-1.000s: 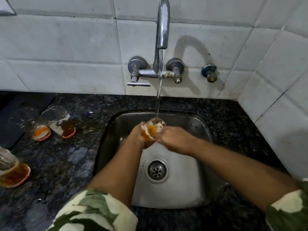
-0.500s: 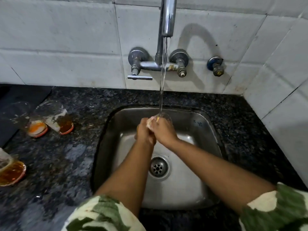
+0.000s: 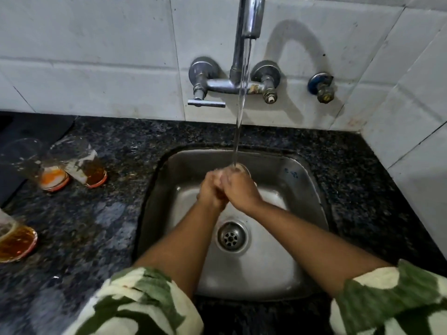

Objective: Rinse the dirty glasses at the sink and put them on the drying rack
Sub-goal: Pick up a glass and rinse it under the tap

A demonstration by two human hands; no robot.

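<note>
Over the steel sink (image 3: pixel 302 189), my left hand (image 3: pixel 210 192) and my right hand (image 3: pixel 239 189) wrap together around one glass (image 3: pixel 243 168). Only its rim shows above my fingers. Water from the tap (image 3: pixel 250 18) runs straight down onto that rim. Three dirty glasses stand on the dark counter to the left: two close together, one with orange dregs (image 3: pixel 49 176) and one with brown dregs (image 3: pixel 88 169), and a third (image 3: pixel 14 240) at the left edge holding amber liquid.
The black speckled counter (image 3: pixel 101 228) surrounds the sink and looks wet. A dark mat (image 3: pixel 29 126) lies at the back left. White tiled walls stand behind and to the right. A lever handle (image 3: pixel 206 102) and a blue valve (image 3: pixel 321 87) stick out from the wall.
The glass was visible with orange residue between my hands a second ago; now both hands cover it almost fully. My view has shifted closer and lower over the sink.
</note>
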